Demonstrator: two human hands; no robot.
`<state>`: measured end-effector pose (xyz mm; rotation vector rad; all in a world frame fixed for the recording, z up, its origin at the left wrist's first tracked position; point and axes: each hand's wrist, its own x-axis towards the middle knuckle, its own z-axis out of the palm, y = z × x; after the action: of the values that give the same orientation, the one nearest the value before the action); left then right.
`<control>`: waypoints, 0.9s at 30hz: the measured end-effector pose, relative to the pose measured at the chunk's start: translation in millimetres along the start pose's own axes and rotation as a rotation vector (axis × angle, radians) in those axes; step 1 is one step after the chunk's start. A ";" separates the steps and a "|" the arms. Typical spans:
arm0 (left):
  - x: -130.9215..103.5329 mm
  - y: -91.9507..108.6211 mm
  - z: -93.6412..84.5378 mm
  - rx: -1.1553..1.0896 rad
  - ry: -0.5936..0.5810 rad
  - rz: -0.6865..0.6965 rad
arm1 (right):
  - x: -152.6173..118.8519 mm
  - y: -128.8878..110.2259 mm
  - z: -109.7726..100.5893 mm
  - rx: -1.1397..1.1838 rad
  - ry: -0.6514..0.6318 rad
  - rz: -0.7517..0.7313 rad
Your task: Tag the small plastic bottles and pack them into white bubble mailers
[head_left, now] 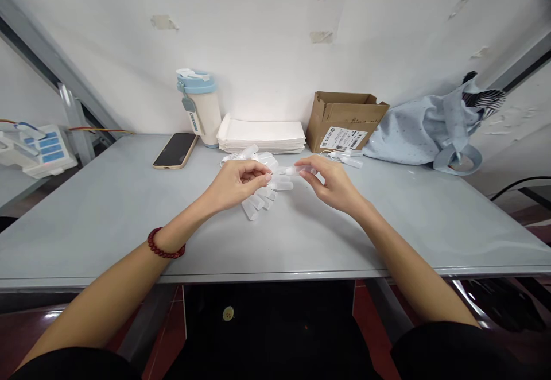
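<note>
Toward the back edge of the smooth grey desk (107,208), I watched a person's two bare hands work close together above a loose pile of translucent white plastic tubes (253,203). The right hand (331,182) gripped a single frosted-white plastic tube (291,170) between thumb and fingertips, nearly level, its narrow end aimed at the other hand; that hold seemed meant to keep the end clear of the fingers. The left hand (236,182), a dark red beaded bracelet (166,244) behind its wrist, had thumb and forefinger pinched on what looked like a thin pale piece, too slight for me to make out. The pile fanned toward the front edge, presumably for easy reach. Several more tubes (350,160) lay before an open-topped brown cardboard box (340,123), perhaps to keep them separate. Along the back edge, a stack of flat white pieces (262,133) sat between that box and a cream tumbler with a light blue lid (204,104). A dark-screened phone (175,150) lay nearer the back left corner, and a pale blue fabric bag (413,130) slumped toward the back right corner, both probably set aside to leave working room.
</note>
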<state>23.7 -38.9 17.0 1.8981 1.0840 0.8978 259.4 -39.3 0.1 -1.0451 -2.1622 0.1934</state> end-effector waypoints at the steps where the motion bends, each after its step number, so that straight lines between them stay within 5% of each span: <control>1: 0.1 0.0 0.0 0.003 -0.001 -0.002 | 0.0 -0.3 -0.1 0.002 0.000 0.002; 15: 0.5 2.9 -1.3 -0.052 -0.053 0.001 | 0.7 -10.8 -6.4 0.407 -0.047 0.232; 27: -0.2 4.8 -0.4 -0.066 -0.071 0.002 | -0.3 -13.0 -5.6 0.417 -0.051 0.233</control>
<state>25.0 -40.7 21.3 1.8631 0.9993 0.8506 255.2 -49.0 9.5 -1.0471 -1.9230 0.7514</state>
